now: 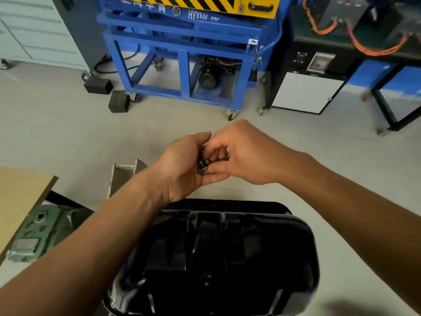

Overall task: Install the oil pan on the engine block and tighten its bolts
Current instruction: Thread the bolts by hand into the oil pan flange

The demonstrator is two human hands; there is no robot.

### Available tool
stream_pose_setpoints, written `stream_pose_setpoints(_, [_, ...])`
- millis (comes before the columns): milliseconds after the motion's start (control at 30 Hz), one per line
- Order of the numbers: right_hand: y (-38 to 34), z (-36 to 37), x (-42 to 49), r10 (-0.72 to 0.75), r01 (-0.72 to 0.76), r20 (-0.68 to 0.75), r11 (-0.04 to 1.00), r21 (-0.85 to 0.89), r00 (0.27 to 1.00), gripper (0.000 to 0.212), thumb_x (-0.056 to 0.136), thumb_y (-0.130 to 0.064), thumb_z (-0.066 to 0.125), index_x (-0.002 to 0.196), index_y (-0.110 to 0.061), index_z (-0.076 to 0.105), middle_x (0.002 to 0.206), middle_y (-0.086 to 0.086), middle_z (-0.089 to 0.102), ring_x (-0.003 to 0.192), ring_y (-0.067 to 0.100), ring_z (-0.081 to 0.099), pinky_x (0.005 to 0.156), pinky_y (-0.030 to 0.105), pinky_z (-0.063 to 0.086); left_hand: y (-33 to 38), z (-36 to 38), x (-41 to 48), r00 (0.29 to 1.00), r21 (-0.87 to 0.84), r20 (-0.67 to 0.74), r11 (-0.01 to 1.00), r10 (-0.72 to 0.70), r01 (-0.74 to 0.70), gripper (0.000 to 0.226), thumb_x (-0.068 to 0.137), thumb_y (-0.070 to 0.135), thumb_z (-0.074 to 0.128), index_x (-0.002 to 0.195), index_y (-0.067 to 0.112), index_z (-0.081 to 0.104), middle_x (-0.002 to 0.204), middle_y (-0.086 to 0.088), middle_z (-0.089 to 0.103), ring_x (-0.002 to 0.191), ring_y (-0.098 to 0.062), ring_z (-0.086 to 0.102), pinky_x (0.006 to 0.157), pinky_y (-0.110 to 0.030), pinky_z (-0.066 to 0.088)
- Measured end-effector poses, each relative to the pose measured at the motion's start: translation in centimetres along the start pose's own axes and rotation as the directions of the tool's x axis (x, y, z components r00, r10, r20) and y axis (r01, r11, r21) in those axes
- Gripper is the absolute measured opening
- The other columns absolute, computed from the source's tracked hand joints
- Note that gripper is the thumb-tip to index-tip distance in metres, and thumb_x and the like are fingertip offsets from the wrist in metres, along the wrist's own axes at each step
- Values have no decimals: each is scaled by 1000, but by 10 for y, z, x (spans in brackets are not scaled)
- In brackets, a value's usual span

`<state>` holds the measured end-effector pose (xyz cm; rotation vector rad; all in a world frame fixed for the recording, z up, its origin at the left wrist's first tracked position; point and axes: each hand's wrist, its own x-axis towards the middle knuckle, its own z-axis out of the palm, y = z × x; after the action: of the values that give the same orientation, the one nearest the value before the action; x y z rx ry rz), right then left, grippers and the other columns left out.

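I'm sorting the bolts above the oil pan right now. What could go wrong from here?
1. The bolts sit loosely bunched in the left hand while the right hand picks at them; one could slip out.
2. Both hands hover past the oil pan's far edge, over bare floor, so a dropped bolt may roll away, perhaps under the blue cart.

A mechanical workshop is shown. This is indicated by a blue wheeled machine frame (182, 65) with hazard stripes, grey drawer cabinets (41, 30), orange cables (376, 44) and a bare concrete floor (68, 133).
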<state>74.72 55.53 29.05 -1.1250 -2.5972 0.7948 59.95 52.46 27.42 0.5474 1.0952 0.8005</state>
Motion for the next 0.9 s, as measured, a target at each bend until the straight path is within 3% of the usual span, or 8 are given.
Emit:
stream_pose_setpoints(100, [13, -4, -11, 28, -25, -26, 997, 78, 999, 13, 81, -18, 82, 93, -16, 78, 78, -13, 68, 69, -6, 62, 64, 8, 46, -3, 10, 9, 999, 38, 44, 999, -7, 6, 37, 105, 19, 35, 100, 5, 69, 88, -10, 70, 72, -21, 69, 73, -35, 63])
stream_pose_setpoints(167, [20, -6, -17, 53, -49, -21, 990, 135, 998, 11, 82, -14, 81, 92, -14, 78, 76, -14, 68, 67, -7, 64, 62, 7, 45, -6, 14, 13, 995, 60, 93, 998, -35, 30, 45, 104, 16, 33, 93, 6, 76, 92, -11, 75, 76, -26, 75, 73, -33, 63])
stream_pose_setpoints(300, [35, -8, -31, 124, -109, -22, 934, 339, 992, 9, 83, -10, 79, 92, -12, 77, 81, -2, 75, 71, 2, 68, 66, 14, 51, -8, 19, 16, 977, 111, 176, 989, -119, 101, 46, 104, 16, 32, 99, 5, 76, 102, -21, 75, 89, -38, 75, 67, -28, 63])
stream_pose_setpoints(400, [46, -11, -41, 166, -98, -95, 862, 498, 982, 10, 83, -8, 78, 91, -13, 75, 86, 6, 75, 77, 10, 70, 74, 18, 54, -10, 20, 17, 982, 175, 147, 980, -122, 96, 45, 104, 23, 43, 85, 9, 80, 90, -17, 76, 76, -27, 76, 56, -23, 59])
stream_pose_setpoints(533, [57, -8, -50, 258, -147, -78, 744, 652, 963, 11, 84, -11, 76, 89, -20, 75, 81, 3, 75, 74, 8, 66, 66, 17, 52, -13, 23, 18, 996, 269, 72, 962, -61, 39, 35, 99, 29, 59, 73, 14, 77, 64, -2, 60, 49, -10, 54, 41, -18, 44])
stream_pose_setpoints(667, [59, 1, -55, 284, -148, -74, 685, 713, 956, 17, 84, -11, 76, 82, -28, 79, 88, 7, 76, 73, 8, 62, 64, 18, 50, -16, 25, 19, 998, 326, 43, 945, -39, 23, 25, 97, 27, 61, 78, 12, 67, 60, 4, 33, 47, -8, 28, 36, -16, 23])
stream_pose_setpoints(833, [57, 13, -57, 280, -72, -177, 695, 716, 944, 15, 85, -7, 75, 89, -21, 77, 82, 0, 77, 75, 8, 67, 68, 16, 52, -20, 23, 17, 999, 311, 11, 949, -51, 45, 25, 100, 24, 57, 79, 10, 59, 58, 5, 28, 43, -6, 23, 34, -15, 17])
stream_pose_setpoints(900, [55, 18, -57, 251, -27, -278, 785, 619, 927, 13, 85, -6, 76, 94, -14, 78, 85, -1, 77, 81, 10, 72, 75, 21, 55, -20, 22, 18, 996, 266, 11, 961, -83, 77, 25, 100, 19, 53, 76, 12, 55, 58, 6, 27, 42, -6, 22, 33, -15, 16])
